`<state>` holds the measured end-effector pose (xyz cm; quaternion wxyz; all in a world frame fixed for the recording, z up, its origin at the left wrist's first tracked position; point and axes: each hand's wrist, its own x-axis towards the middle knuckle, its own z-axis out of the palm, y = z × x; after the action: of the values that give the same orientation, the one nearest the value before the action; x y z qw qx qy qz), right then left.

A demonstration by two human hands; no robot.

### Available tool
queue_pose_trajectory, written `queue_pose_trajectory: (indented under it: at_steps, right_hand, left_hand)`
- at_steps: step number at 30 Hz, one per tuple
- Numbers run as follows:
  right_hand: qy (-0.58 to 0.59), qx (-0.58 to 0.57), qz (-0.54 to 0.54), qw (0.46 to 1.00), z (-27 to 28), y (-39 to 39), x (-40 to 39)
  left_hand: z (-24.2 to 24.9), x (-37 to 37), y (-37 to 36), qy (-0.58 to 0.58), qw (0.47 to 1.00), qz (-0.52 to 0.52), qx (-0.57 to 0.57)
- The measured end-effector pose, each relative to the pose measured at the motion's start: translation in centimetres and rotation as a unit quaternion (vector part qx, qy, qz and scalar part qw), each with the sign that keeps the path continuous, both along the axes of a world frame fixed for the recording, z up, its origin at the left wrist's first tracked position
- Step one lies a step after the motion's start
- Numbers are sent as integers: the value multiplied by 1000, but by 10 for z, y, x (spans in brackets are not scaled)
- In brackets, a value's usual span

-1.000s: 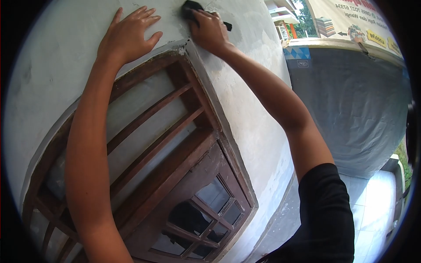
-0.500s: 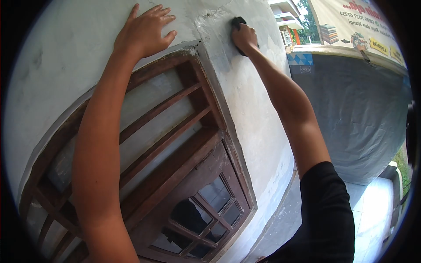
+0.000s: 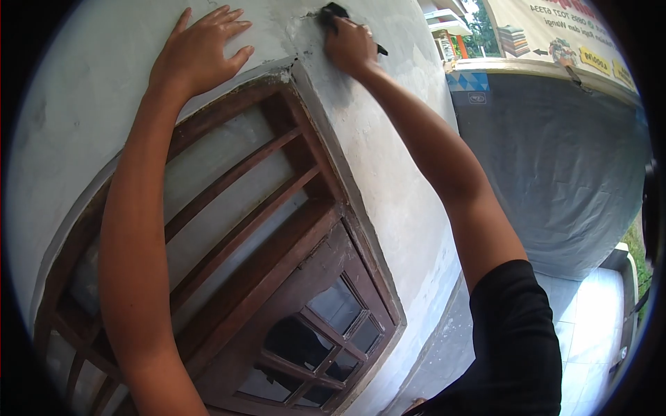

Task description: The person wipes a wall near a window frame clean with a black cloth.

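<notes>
My right hand (image 3: 352, 47) grips a black handheld tool (image 3: 334, 12) that lies against the pale, patchy wall (image 3: 388, 132), above the frame's upper corner. The tool's shape is partly hidden behind my fingers. Up on the wall at the left, my left hand (image 3: 198, 55) rests with its fingers spread and holds nothing. Below both hands is a brown wooden frame (image 3: 316, 139) with slats, set in the wall.
Under the slats, a wooden panel (image 3: 277, 333) holds small glass panes. To the right hangs a grey sheet (image 3: 548, 166) below a printed banner (image 3: 548, 31). Light floor tiles (image 3: 590, 319) show at the lower right.
My right hand has moved left and slightly up along the wall with the black tool. My left hand appears a little further left, and the view has shifted slightly.
</notes>
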<state>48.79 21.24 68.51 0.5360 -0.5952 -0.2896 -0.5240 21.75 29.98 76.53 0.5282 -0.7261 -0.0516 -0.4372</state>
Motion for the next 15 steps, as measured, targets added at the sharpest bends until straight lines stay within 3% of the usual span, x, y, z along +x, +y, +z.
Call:
queue_pose_trajectory:
  at_steps: [3, 6, 7, 9, 11, 15]
  right_hand:
    - [81, 5, -36, 996, 15, -2, 48]
    - [168, 14, 2, 986, 15, -14, 75]
    - [166, 15, 1, 986, 14, -14, 81]
    - [149, 16, 10, 989, 10, -14, 83]
    - [90, 10, 3, 996, 2, -11, 79]
    - [-41, 22, 29, 999, -21, -6, 28]
  left_hand:
    - [0, -2, 0, 8, 1000, 4, 12]
    - [-2, -5, -9, 4, 1000, 6, 6]
    - [-3, -10, -16, 39, 998, -8, -43]
    - [-2, -11, -17, 74, 993, -21, -93]
    - [0, 1, -5, 7, 1000, 11, -6]
    - [0, 2, -6, 6, 1000, 12, 2]
